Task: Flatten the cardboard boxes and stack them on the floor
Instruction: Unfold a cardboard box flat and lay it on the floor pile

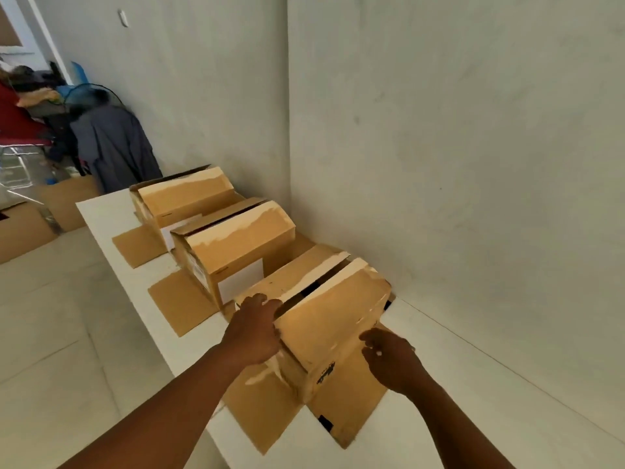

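Note:
Three brown cardboard boxes stand in a row on a white table (473, 384) along the wall. The nearest box (331, 319) has its top flaps slightly parted, with a dark gap between them, and its bottom flaps splayed out on the table. My left hand (257, 330) rests on its near top corner, fingers curled at the gap between the flaps. My right hand (389, 357) touches the box's right side low down, fingers bent, nothing held. The middle box (236, 245) and the far box (184, 194) stand behind, flaps partly open.
The grey wall (473, 164) runs close behind the boxes. Pale tiled floor (50, 333) lies to the left of the table. More cardboard (23, 228) lies on the floor at far left, near a pile of clothes and a dark jacket (115, 147).

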Tool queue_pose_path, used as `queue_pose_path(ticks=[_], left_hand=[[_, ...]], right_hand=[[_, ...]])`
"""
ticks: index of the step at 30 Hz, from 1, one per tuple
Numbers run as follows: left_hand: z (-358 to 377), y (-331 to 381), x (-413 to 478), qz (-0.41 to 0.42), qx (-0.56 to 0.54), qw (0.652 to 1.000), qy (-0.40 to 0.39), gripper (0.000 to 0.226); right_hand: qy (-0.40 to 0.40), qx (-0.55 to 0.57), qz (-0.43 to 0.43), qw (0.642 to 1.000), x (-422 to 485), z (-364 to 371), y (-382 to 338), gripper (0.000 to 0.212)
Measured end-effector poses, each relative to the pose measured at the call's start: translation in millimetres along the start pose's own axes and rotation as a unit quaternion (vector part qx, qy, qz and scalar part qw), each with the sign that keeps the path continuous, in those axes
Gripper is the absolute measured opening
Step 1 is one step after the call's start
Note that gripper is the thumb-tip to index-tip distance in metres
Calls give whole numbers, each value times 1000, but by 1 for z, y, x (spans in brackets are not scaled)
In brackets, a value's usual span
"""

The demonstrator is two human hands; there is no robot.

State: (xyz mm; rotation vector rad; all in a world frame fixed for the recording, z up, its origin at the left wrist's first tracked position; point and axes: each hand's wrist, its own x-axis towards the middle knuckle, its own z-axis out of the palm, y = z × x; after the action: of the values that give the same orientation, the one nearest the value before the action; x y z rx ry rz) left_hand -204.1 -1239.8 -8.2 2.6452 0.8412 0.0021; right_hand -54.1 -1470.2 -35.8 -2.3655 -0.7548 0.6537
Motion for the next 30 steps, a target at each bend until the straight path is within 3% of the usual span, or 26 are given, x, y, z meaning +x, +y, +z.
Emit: queue_pose_path(ticks=[3, 7, 10, 13, 16, 19, 21, 23, 25, 27, 30], left_hand=[[2, -27, 56, 17, 48, 997, -53, 81], [4, -46, 96, 36, 48, 983, -174, 105], [2, -55, 120, 55, 50, 977, -199, 114], [-13, -58, 134, 80, -4, 966, -245, 108], [-36, -71, 150, 81, -124, 941, -304, 92], [-63, -92, 162, 26, -243, 909, -337, 78], [-80, -101, 167, 19, -298, 900, -318, 71], [-91, -104, 171, 61, -233, 937, -252, 77], [-95, -101, 172, 128, -44, 983, -127, 88], [-92, -88, 172, 189, 174, 966, -26, 93], [-75, -65, 169, 248, 286, 925, 21, 97]], right_hand=[[52, -37, 1, 998, 33, 18, -53, 34], [45, -127, -3, 991, 65, 41, -100, 40], [47, -188, -18, 981, 87, 57, -124, 41], [39, -242, -2, 969, 99, 72, -137, 37], [49, -271, 8, 961, 102, 74, -142, 40], [104, -242, 7, 965, 98, 57, -144, 58], [120, -242, -6, 963, 92, 37, -147, 76], [122, -259, -9, 958, 81, 19, -149, 86], [131, -286, 10, 949, 71, 2, -145, 74], [139, -321, 44, 936, 64, -11, -137, 47], [145, -340, 113, 922, 56, -26, -125, 31]])
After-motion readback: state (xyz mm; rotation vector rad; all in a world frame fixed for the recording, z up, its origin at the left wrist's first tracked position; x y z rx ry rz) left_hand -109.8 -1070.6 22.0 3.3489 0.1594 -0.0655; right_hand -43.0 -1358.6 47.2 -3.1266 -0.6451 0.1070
